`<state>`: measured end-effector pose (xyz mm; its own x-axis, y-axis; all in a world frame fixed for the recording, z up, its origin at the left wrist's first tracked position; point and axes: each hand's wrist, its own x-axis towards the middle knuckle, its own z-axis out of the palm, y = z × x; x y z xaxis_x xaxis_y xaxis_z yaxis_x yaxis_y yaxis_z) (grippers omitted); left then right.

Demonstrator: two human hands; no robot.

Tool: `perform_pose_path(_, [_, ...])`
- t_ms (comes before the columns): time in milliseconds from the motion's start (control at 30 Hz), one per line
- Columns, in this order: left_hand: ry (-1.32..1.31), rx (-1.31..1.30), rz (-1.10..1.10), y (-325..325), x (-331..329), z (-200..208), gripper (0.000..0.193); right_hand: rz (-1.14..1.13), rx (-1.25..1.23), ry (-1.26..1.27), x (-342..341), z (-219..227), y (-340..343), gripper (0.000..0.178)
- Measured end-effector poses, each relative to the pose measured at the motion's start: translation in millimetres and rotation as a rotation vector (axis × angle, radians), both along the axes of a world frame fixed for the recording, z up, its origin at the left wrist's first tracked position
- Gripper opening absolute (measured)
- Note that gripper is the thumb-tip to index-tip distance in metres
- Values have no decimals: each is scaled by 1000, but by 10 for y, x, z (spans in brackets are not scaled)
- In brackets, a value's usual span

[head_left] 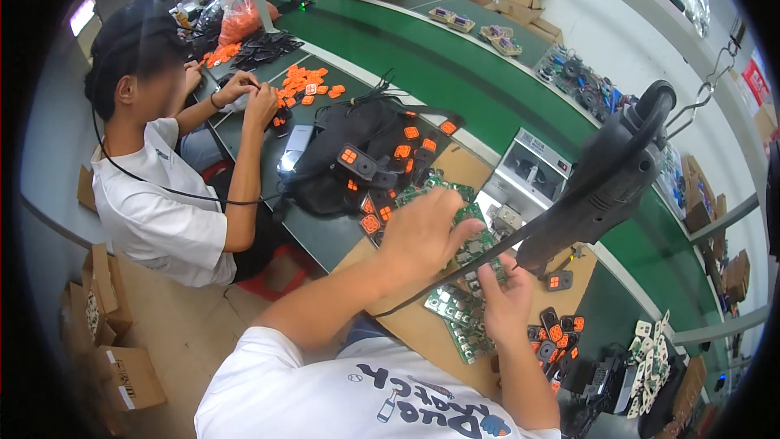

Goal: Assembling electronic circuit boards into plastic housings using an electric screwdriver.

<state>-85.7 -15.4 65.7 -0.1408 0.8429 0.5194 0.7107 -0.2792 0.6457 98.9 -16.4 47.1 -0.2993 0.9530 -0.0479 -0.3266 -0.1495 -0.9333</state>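
My left hand (422, 232) reaches over several green circuit boards (443, 181), its thumb apart from its fingers; the fingertips are partly hidden. Close to it on the right, my right hand (508, 297) is closed, thumb and fingers pinching the edge of a green circuit board (472, 278). More green boards (457, 317) lie overlapping below, on a sheet of brown cardboard (398, 321). Left of my left hand are small black devices with orange button pads (370, 223). Another such group (556, 337) lies right of my right hand.
A black tool (605, 171) hangs from a metal hook ahead right, its cable crossing before my hands. Behind it stands a grey machine (532, 167) beside a green conveyor belt (479, 110). At left, a co-worker (162, 195) handles small parts near orange pads (305, 81). Black cables and casings (341, 146) are heaped between us.
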Motion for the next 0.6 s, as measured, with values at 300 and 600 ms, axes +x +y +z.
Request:
perform_pose_path(300, [-122, -258, -234, 352, -233, 66, 37, 285, 120, -349, 56, 76, 250, 32])
perform_pose_path(600, [-965, -677, -532, 335, -292, -31, 32, 254, 194, -267, 150, -145, 354, 31])
